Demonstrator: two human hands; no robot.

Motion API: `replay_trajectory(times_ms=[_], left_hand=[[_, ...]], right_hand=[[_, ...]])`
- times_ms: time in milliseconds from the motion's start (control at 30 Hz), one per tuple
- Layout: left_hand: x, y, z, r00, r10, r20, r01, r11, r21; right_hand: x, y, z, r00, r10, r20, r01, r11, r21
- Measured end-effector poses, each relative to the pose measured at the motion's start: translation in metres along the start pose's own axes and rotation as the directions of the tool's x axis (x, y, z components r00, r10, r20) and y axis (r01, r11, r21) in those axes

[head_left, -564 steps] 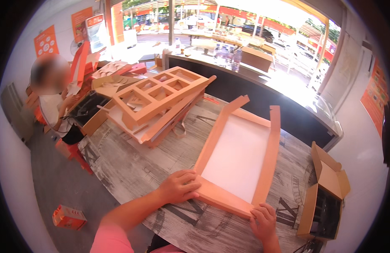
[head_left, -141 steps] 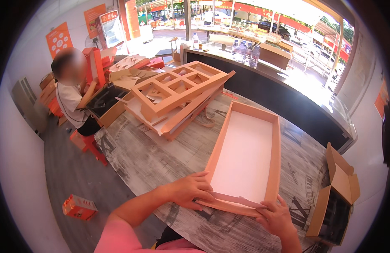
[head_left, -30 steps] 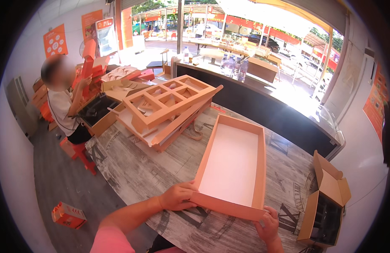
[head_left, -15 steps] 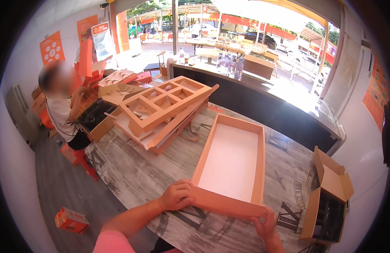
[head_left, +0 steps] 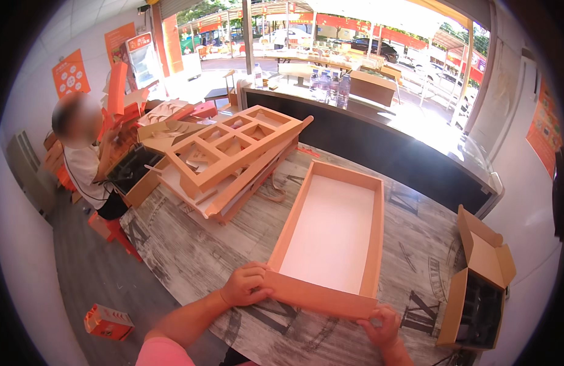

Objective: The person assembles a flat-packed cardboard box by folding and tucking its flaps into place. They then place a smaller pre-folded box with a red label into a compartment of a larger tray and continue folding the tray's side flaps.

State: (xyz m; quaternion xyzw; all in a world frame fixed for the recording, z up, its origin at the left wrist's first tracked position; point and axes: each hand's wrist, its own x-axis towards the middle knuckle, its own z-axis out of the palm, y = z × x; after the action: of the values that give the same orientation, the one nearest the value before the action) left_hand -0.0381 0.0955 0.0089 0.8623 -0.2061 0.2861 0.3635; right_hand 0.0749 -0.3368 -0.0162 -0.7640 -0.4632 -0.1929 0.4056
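Note:
A shallow cardboard tray (head_left: 321, 294) with a white inside lies lengthwise in front of me on the wood-patterned table. At its near left corner, the fingers of my left hand (head_left: 246, 285) are closed on the wall. My right hand (head_left: 382, 326) pinches the near right corner between thumb and fingers. Farther left, a cardboard divider frame (head_left: 233, 146) with several compartments rests tilted on other stacked trays (head_left: 224, 210).
An open cardboard box (head_left: 474, 293) with a dark inside stands at the table's right edge. Beyond the table runs a dark-fronted counter (head_left: 367, 146) with several bottles (head_left: 330, 88). At left, a person (head_left: 83, 158) works beside cardboard pieces. A red-and-white carton (head_left: 108, 322) lies on the floor.
The tray's near end and both hands have shifted slightly left in the picture. The view has also moved a little; the grip at both corners stays.

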Motion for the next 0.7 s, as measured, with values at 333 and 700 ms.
replay_trajectory(times_ms=[333, 700], left_hand=[[-0.010, -0.008, 0.008, 0.995, -0.037, -0.095, 0.044, 0.996, 0.073], [-0.002, 0.004, 0.007, 0.993, 0.038, -0.108, -0.014, 0.976, 0.218]], right_hand=[[0.028, -0.025, -0.003, 0.997, -0.010, 0.074, 0.017, 0.995, -0.101], [0.032, -0.031, -0.002, 0.996, -0.024, 0.083, 0.036, 0.989, -0.145]])
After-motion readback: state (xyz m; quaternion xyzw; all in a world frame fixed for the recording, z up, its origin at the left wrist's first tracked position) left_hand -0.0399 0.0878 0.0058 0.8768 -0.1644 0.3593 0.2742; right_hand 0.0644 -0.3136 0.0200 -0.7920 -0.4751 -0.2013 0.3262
